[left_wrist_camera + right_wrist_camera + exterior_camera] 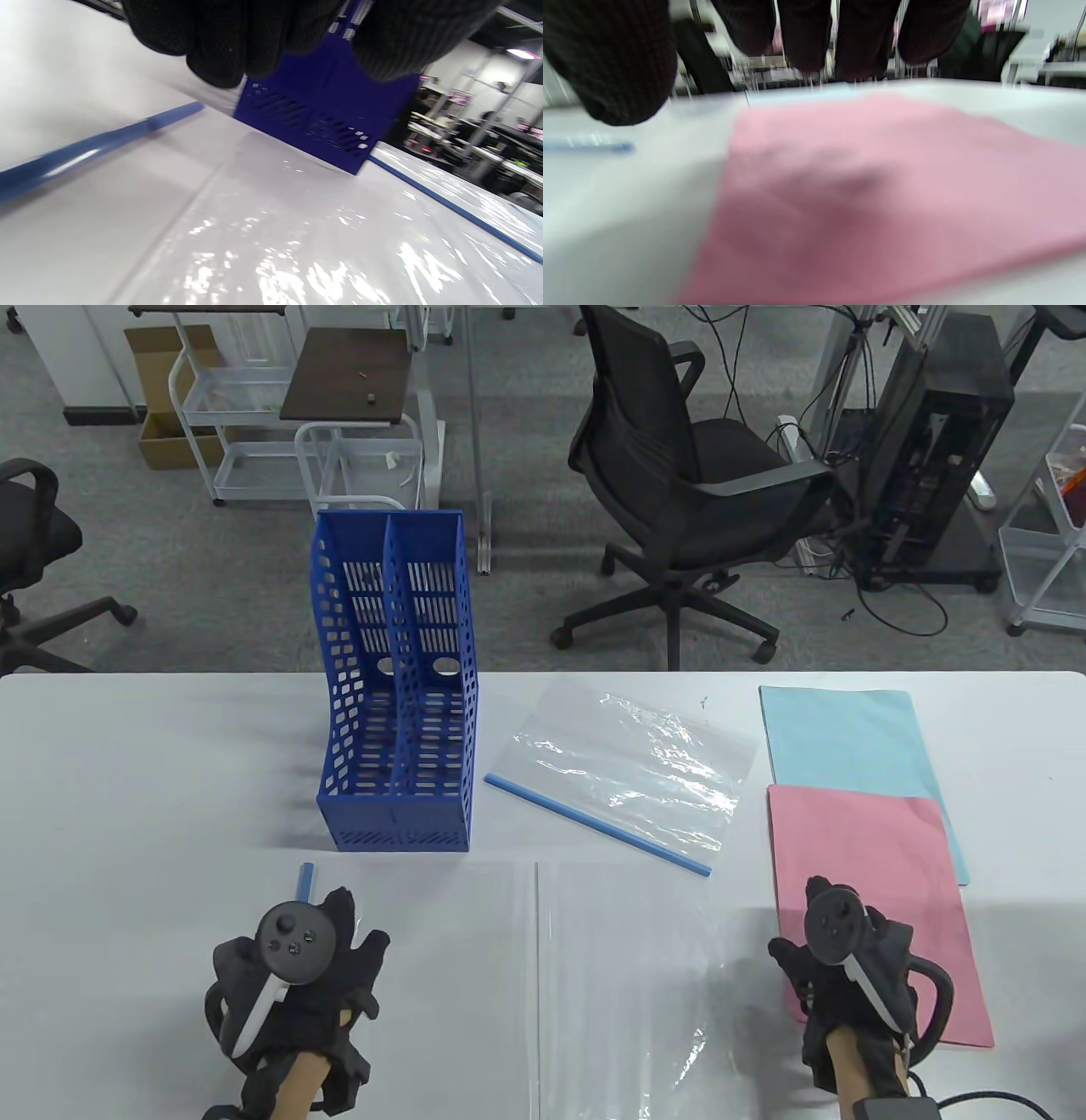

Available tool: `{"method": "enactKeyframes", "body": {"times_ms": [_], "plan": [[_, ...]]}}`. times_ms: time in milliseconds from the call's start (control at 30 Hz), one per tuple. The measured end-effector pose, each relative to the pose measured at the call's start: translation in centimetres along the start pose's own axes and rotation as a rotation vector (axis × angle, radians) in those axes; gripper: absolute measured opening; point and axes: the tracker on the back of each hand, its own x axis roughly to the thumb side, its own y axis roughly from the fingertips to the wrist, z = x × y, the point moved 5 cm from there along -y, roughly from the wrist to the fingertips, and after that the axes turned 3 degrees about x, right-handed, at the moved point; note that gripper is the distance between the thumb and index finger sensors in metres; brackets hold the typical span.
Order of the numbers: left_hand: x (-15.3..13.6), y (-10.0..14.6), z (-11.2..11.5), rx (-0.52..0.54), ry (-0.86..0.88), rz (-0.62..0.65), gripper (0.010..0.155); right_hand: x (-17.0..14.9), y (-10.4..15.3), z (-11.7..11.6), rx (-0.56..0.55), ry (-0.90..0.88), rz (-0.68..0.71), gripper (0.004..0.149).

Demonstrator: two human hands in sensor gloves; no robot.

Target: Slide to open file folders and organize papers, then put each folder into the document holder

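An opened clear folder point(543, 984) lies spread flat at the table's front, glossy in the left wrist view point(275, 220). Its loose blue slide bar point(305, 881) lies on the table at the folder's left edge point(93, 148). My left hand point(344, 920) hovers over the bar with its fingers point(220, 51) spread and gripping nothing. A second clear folder point(628, 772), with its blue bar on, lies behind. The blue document holder point(399, 687) stands upright and empty. My right hand point(848, 959) hangs over the near left corner of the pink paper point(882, 899), fingers point(806, 34) relaxed above the sheet point(882, 190).
A light blue paper point(857, 755) lies behind the pink one, partly under it. The white table's far edge point(170, 676) runs behind the holder. Office chairs, carts and a computer tower stand on the floor beyond.
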Motion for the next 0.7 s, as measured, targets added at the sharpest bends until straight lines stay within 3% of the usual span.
{"method": "enactKeyframes", "body": {"times_ms": [167,333,700], "plan": [[1.7,0.1,1.4,-0.025,-0.059,0.08,0.074,-1.5,-0.2,-2.7,0.254,-0.025,-0.05,0.1],[1.7,-0.2,2.4,-0.076,-0.044,0.088,0.074,-1.5,-0.7,-4.7,0.359,0.063,-0.097,0.098],[1.6,-0.4,2.9,-0.096,-0.054,0.077,0.073,-1.0,-0.7,-3.4,0.228,0.123,-0.095,0.091]]}}
